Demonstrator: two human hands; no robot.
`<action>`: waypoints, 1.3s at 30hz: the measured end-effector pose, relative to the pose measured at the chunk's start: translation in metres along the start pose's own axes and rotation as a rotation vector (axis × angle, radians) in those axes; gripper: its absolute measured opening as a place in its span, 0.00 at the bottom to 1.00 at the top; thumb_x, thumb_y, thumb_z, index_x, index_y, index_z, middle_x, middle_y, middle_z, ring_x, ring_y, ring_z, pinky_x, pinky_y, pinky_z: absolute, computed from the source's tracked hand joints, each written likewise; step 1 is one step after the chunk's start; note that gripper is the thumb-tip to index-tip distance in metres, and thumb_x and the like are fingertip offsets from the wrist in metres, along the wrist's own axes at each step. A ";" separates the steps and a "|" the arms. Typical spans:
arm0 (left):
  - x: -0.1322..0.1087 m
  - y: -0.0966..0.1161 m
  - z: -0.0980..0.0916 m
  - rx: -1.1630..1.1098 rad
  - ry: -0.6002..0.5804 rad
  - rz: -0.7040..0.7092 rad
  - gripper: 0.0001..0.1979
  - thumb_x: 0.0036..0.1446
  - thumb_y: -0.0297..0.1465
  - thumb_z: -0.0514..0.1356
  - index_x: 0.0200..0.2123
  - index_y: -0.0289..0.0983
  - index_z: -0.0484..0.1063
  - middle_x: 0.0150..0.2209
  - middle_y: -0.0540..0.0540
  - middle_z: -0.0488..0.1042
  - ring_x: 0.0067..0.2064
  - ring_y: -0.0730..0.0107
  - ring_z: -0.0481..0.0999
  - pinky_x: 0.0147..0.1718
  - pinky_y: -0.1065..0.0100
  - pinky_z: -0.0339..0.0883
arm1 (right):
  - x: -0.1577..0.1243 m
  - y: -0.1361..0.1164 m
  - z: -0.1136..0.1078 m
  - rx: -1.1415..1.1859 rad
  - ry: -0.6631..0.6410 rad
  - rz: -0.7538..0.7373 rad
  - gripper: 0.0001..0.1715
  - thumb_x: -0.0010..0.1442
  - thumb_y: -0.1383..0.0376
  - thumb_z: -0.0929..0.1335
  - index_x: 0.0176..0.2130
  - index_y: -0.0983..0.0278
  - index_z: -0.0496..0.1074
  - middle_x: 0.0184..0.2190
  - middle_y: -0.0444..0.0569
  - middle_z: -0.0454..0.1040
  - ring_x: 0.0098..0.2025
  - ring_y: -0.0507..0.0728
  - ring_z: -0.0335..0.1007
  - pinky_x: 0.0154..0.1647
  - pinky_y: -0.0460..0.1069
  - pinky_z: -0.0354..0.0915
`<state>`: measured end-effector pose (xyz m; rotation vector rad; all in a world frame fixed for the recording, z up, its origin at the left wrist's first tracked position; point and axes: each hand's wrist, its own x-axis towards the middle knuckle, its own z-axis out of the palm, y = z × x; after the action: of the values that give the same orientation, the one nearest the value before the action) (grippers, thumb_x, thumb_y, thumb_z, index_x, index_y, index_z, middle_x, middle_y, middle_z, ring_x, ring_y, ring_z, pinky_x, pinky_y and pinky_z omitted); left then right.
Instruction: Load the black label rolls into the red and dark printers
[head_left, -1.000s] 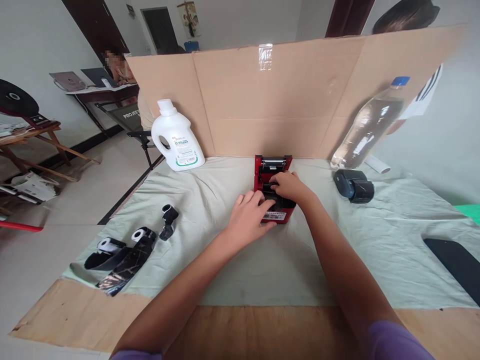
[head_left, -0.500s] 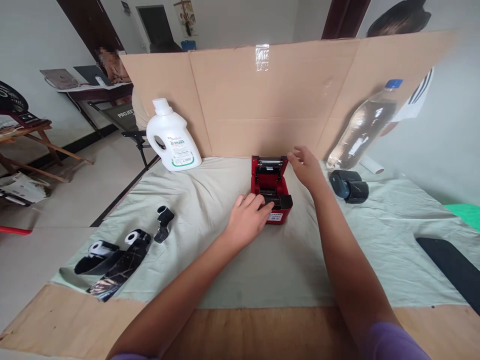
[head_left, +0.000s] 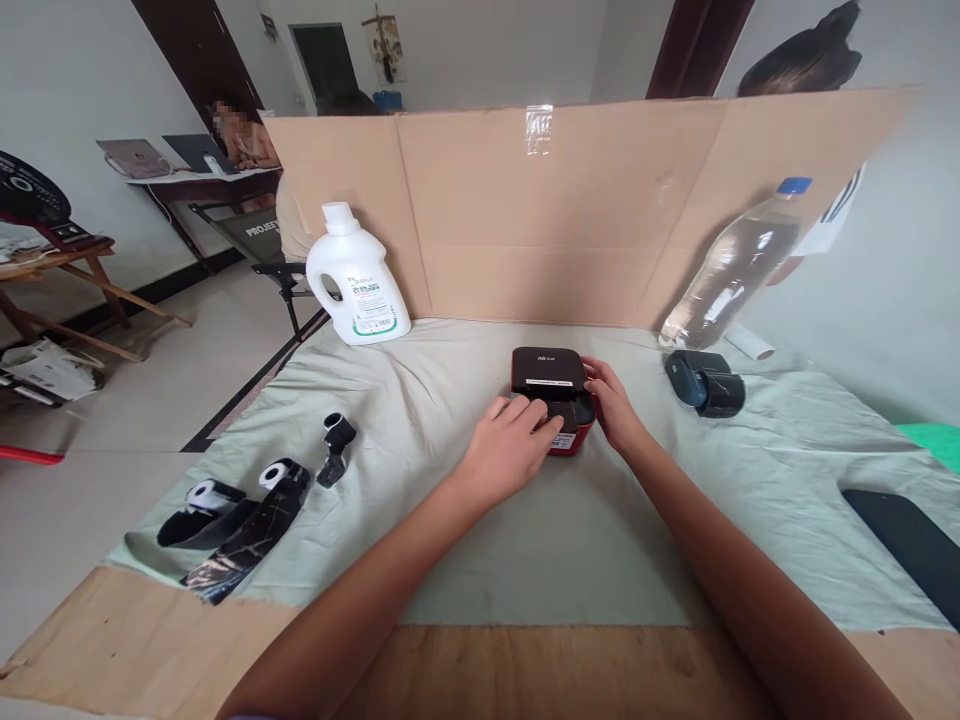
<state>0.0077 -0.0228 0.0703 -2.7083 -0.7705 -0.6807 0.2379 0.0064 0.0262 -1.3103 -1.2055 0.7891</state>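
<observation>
A small red and black printer [head_left: 548, 366] sits in the middle of the green cloth. Its black lid is tipped forward and nearly down, with a gap still showing at the front. My right hand [head_left: 611, 402] grips the lid at its right side, fingers curled around the edge. At the printer's front opening, my left hand [head_left: 510, 440] has its fingers bent over a dark strip that looks like black paper [head_left: 562, 411]. The fingers partly cover the front and its white label, and the inside of the printer is mostly hidden.
Black paper rolls [head_left: 251, 520] lie at left beside a smaller roll [head_left: 337, 448]. A white detergent bottle [head_left: 360, 285] and a leaning water bottle [head_left: 739, 270] stand before a cardboard screen [head_left: 525, 210]. A dark device [head_left: 705, 383] and a phone [head_left: 907, 545] rest at right.
The printer lid, upright before, has swung down toward the front. My right hand came down with it, while my left hand stays at the front opening. The camera view shifted slightly.
</observation>
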 end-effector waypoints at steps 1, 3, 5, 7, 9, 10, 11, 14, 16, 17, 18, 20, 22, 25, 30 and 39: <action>0.000 -0.001 0.000 -0.014 -0.003 -0.003 0.15 0.69 0.29 0.51 0.52 0.41 0.73 0.40 0.43 0.74 0.43 0.62 0.71 0.41 0.61 0.58 | -0.002 0.004 0.002 0.019 -0.016 -0.004 0.31 0.56 0.59 0.61 0.59 0.56 0.62 0.63 0.49 0.68 0.62 0.59 0.65 0.60 0.58 0.65; -0.001 -0.005 0.000 -0.060 0.028 -0.014 0.15 0.69 0.31 0.51 0.53 0.43 0.74 0.41 0.44 0.75 0.42 0.63 0.72 0.41 0.61 0.58 | -0.004 0.008 0.005 0.046 -0.026 -0.033 0.33 0.57 0.59 0.60 0.61 0.56 0.61 0.65 0.48 0.66 0.65 0.59 0.63 0.64 0.58 0.62; -0.002 -0.012 0.001 -0.125 0.097 -0.064 0.16 0.69 0.34 0.52 0.55 0.44 0.73 0.43 0.44 0.76 0.44 0.62 0.72 0.42 0.61 0.60 | -0.004 0.011 0.007 0.045 -0.024 -0.058 0.35 0.58 0.59 0.60 0.63 0.57 0.60 0.66 0.48 0.65 0.66 0.60 0.62 0.65 0.58 0.61; -0.003 -0.021 0.002 -0.203 0.160 -0.144 0.18 0.68 0.36 0.53 0.58 0.43 0.71 0.48 0.43 0.77 0.47 0.61 0.72 0.45 0.61 0.62 | -0.005 0.013 0.008 0.031 -0.026 -0.054 0.36 0.59 0.58 0.59 0.65 0.57 0.59 0.67 0.49 0.64 0.67 0.60 0.62 0.65 0.58 0.62; -0.005 -0.031 0.006 -0.280 0.179 -0.226 0.21 0.67 0.37 0.55 0.61 0.41 0.68 0.51 0.43 0.77 0.50 0.60 0.72 0.49 0.60 0.63 | -0.005 0.017 0.008 0.038 -0.028 -0.045 0.36 0.59 0.57 0.59 0.66 0.57 0.57 0.67 0.50 0.64 0.66 0.61 0.62 0.65 0.58 0.63; -0.006 -0.036 0.009 -0.315 0.172 -0.257 0.22 0.67 0.37 0.55 0.62 0.40 0.67 0.51 0.43 0.77 0.51 0.60 0.71 0.50 0.60 0.63 | -0.005 0.019 0.008 0.043 -0.028 -0.050 0.37 0.59 0.57 0.59 0.66 0.58 0.57 0.67 0.50 0.64 0.67 0.61 0.62 0.65 0.58 0.63; -0.007 -0.040 0.013 -0.346 0.159 -0.281 0.23 0.66 0.37 0.55 0.63 0.40 0.66 0.51 0.43 0.77 0.52 0.60 0.71 0.51 0.60 0.63 | -0.004 0.021 0.008 0.042 -0.025 -0.059 0.37 0.59 0.57 0.59 0.67 0.58 0.56 0.67 0.50 0.63 0.67 0.60 0.61 0.65 0.58 0.63; -0.011 -0.046 0.024 -0.404 0.127 -0.318 0.23 0.67 0.36 0.54 0.63 0.38 0.65 0.51 0.43 0.78 0.52 0.60 0.72 0.51 0.60 0.64 | -0.003 0.026 0.010 0.004 -0.016 -0.069 0.38 0.60 0.56 0.58 0.68 0.59 0.55 0.68 0.49 0.62 0.68 0.59 0.60 0.65 0.56 0.63; -0.013 -0.046 0.029 -0.405 0.107 -0.316 0.23 0.67 0.35 0.53 0.63 0.38 0.65 0.51 0.43 0.78 0.50 0.60 0.73 0.50 0.61 0.64 | -0.002 0.029 0.010 -0.014 -0.018 -0.045 0.39 0.60 0.55 0.57 0.68 0.60 0.55 0.68 0.49 0.62 0.67 0.59 0.61 0.64 0.55 0.64; -0.013 -0.046 0.030 -0.391 0.092 -0.306 0.23 0.68 0.34 0.52 0.64 0.39 0.64 0.50 0.42 0.78 0.49 0.60 0.73 0.49 0.61 0.64 | -0.001 0.029 0.011 -0.013 -0.017 -0.032 0.39 0.60 0.54 0.57 0.68 0.60 0.55 0.68 0.49 0.62 0.67 0.60 0.62 0.63 0.55 0.64; -0.013 -0.045 0.031 -0.372 0.077 -0.294 0.23 0.68 0.34 0.51 0.64 0.39 0.64 0.50 0.42 0.78 0.48 0.61 0.74 0.47 0.61 0.63 | -0.001 0.029 0.011 -0.006 -0.014 -0.024 0.38 0.60 0.55 0.57 0.67 0.60 0.55 0.68 0.49 0.62 0.67 0.60 0.62 0.63 0.55 0.65; -0.012 -0.043 0.032 -0.338 0.062 -0.274 0.23 0.68 0.33 0.49 0.64 0.40 0.64 0.48 0.43 0.78 0.45 0.62 0.75 0.45 0.62 0.63 | -0.001 0.028 0.013 0.010 -0.004 -0.024 0.38 0.60 0.55 0.58 0.67 0.60 0.56 0.68 0.49 0.62 0.67 0.60 0.61 0.63 0.55 0.65; -0.011 -0.041 0.033 -0.335 0.066 -0.279 0.23 0.69 0.32 0.47 0.64 0.40 0.65 0.47 0.43 0.78 0.44 0.63 0.76 0.43 0.62 0.62 | -0.004 0.027 0.015 0.011 0.001 -0.038 0.38 0.60 0.54 0.57 0.67 0.60 0.56 0.68 0.50 0.62 0.68 0.60 0.60 0.64 0.55 0.64; -0.014 -0.041 0.037 -0.377 0.080 -0.294 0.21 0.69 0.32 0.46 0.61 0.39 0.67 0.53 0.42 0.77 0.49 0.63 0.76 0.45 0.63 0.63 | -0.010 0.026 0.018 0.009 -0.001 -0.065 0.38 0.63 0.50 0.56 0.68 0.59 0.54 0.69 0.50 0.61 0.69 0.59 0.59 0.66 0.55 0.62; -0.020 -0.042 0.045 -0.481 0.125 -0.330 0.23 0.68 0.33 0.50 0.65 0.38 0.60 0.62 0.41 0.71 0.44 0.66 0.77 0.50 0.62 0.65 | -0.016 0.025 0.020 0.136 -0.014 -0.088 0.38 0.65 0.44 0.56 0.67 0.56 0.55 0.69 0.49 0.60 0.69 0.59 0.58 0.68 0.58 0.59; -0.019 -0.040 0.038 -0.533 0.090 -0.354 0.27 0.68 0.35 0.50 0.68 0.39 0.53 0.64 0.40 0.68 0.41 0.68 0.77 0.52 0.62 0.68 | -0.011 0.027 0.020 0.081 0.039 -0.005 0.43 0.64 0.38 0.54 0.70 0.50 0.49 0.69 0.46 0.60 0.68 0.61 0.60 0.64 0.60 0.64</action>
<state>-0.0147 0.0158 0.0325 -2.9931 -1.2084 -1.2326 0.2217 0.0059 -0.0051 -1.2508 -1.1341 0.7976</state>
